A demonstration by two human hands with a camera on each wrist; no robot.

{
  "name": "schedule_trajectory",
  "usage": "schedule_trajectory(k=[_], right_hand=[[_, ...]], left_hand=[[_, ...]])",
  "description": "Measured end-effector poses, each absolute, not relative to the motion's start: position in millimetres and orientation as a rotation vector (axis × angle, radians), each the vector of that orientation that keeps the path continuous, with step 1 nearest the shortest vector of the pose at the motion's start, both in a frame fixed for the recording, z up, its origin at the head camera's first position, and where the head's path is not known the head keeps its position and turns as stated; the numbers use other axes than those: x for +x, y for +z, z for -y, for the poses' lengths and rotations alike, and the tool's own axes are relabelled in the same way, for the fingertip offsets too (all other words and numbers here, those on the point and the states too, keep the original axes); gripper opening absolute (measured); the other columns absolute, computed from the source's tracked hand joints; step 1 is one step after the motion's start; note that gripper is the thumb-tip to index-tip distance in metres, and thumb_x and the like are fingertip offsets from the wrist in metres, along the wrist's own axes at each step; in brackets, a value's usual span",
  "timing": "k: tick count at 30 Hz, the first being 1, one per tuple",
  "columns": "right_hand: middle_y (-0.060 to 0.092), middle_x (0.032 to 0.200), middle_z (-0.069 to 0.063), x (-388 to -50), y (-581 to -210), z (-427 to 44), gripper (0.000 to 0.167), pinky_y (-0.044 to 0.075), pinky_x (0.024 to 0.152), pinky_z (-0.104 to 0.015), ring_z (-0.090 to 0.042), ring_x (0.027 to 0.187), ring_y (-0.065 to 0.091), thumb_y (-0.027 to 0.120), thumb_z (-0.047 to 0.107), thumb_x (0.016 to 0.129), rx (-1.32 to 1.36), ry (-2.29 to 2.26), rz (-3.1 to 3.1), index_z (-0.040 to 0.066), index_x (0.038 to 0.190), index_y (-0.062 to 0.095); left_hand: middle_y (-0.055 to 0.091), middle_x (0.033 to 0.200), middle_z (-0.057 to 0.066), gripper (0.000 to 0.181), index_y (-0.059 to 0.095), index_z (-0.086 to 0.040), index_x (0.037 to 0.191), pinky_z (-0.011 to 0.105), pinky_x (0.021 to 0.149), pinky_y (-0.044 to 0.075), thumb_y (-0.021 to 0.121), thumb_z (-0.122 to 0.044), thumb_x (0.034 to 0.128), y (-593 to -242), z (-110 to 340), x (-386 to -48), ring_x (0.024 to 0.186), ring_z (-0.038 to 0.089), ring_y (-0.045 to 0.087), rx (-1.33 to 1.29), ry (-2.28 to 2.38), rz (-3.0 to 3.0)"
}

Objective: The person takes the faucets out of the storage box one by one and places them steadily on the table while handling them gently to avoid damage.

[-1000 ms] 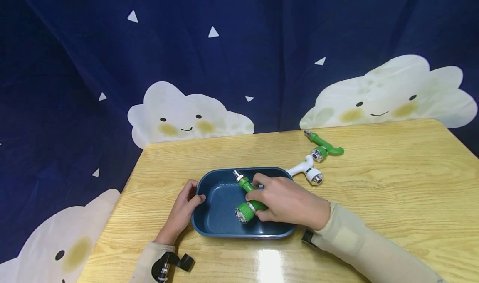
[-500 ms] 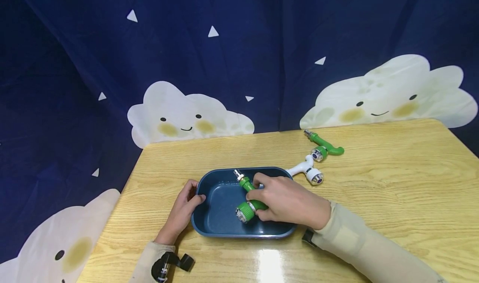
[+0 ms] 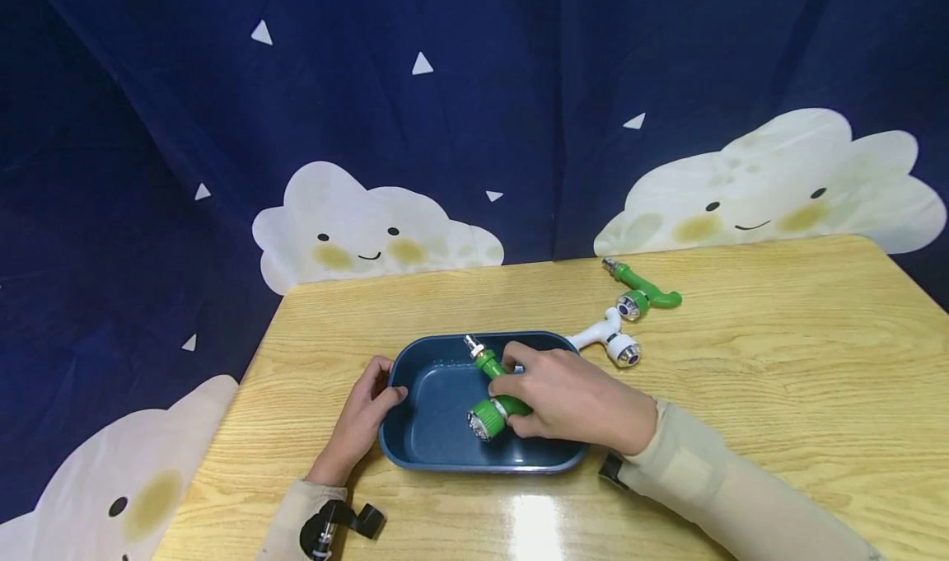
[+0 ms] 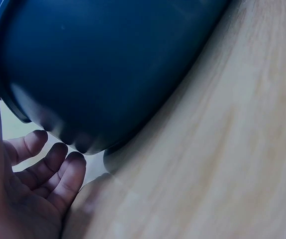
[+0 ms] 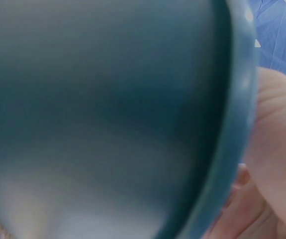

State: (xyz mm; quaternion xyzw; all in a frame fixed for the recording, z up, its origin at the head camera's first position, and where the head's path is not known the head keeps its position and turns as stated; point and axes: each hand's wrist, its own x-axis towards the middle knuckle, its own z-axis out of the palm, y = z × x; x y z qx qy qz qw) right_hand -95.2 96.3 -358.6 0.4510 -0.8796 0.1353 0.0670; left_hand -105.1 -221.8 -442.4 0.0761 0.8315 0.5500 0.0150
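Note:
A dark blue plastic basin [image 3: 445, 429] stands on the table in the head view. My left hand [image 3: 365, 409] holds its left end, the thumb over the rim and the other fingers outside along the wall. In the left wrist view those fingers [image 4: 70, 179] are bent up against the basin's outer side. Over the basin's right half, my right hand [image 3: 571, 396] grips a green tap [image 3: 487, 419] with a metal threaded end pointing up and left. Its ribbed knob faces the front. Part of the tap is hidden under the fingers. The basin's wall blocks it in the right wrist view.
A white tap [image 3: 611, 337] lies just right of the basin, its end partly behind the rim. Beyond it another green tap [image 3: 645, 287] lies near the table's back edge. A dark blue curtain [image 3: 519, 91] with printed clouds hangs behind the wooden table [image 3: 778, 363].

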Motion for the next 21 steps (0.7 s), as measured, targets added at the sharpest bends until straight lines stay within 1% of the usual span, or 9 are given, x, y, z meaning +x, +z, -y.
schedule_trajectory(k=[6,12,21], right_hand=[[0.064,0.105,-0.004,-95.5,-358.0,-96.8,0.028,0.048,0.063,-0.02,-0.007,0.074,0.055,0.079,0.029,0.088,1.356,0.414,2.653,0.02,0.114,0.076],[0.064,0.104,-0.004,-96.1,-358.5,-98.6,0.026,0.049,0.063,-0.021,-0.007,0.072,0.054,0.078,0.028,0.088,1.345,0.424,2.643,0.02,0.112,0.075],[0.064,0.105,-0.005,-96.7,-357.4,-99.4,0.026,0.048,0.063,-0.02,-0.006,0.072,0.053,0.078,0.028,0.088,1.334,0.423,2.657,0.02,0.113,0.076]], left_hand=[[0.057,0.105,0.014,0.017,0.053,-0.002,0.11,0.024,0.087,0.047,0.056,-0.008,0.0945,-442.8,221.9,-105.1,0.098,0.014,0.056,0.238,1.717,-2.582],[0.059,0.107,0.016,0.018,0.053,-0.002,0.111,0.024,0.088,0.048,0.056,-0.008,0.0949,-442.7,221.9,-105.0,0.099,0.014,0.056,0.238,1.716,-2.579],[0.058,0.106,0.015,0.018,0.054,-0.002,0.111,0.024,0.087,0.048,0.056,-0.008,0.0946,-442.5,221.7,-104.7,0.098,0.014,0.056,0.232,1.714,-2.579]])
